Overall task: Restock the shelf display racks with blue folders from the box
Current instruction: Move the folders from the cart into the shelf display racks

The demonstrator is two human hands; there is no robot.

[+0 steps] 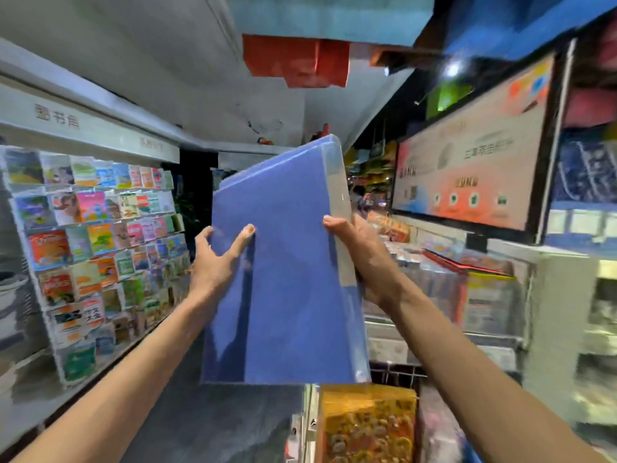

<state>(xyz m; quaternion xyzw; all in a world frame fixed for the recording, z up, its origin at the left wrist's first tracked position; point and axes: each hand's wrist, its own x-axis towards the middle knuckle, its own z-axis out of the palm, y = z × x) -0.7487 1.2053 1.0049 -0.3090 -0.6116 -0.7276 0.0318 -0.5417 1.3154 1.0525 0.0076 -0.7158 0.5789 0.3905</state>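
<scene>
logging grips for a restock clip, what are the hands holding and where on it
The blue folders, held by both hands: the left hand grips the left edge, thumb on the front cover; the right hand grips the right edge, about mid-height.

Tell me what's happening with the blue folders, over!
Left hand grips left edge of folders, right hand grips the spine side. Folders held up, tilted, not yet in a rack. Yellow packs just below.

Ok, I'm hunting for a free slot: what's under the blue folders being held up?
Below the blue folders, held by the left hand and right hand, an orange-yellow patterned pack shows. Whatever lies directly behind them is covered.
</scene>
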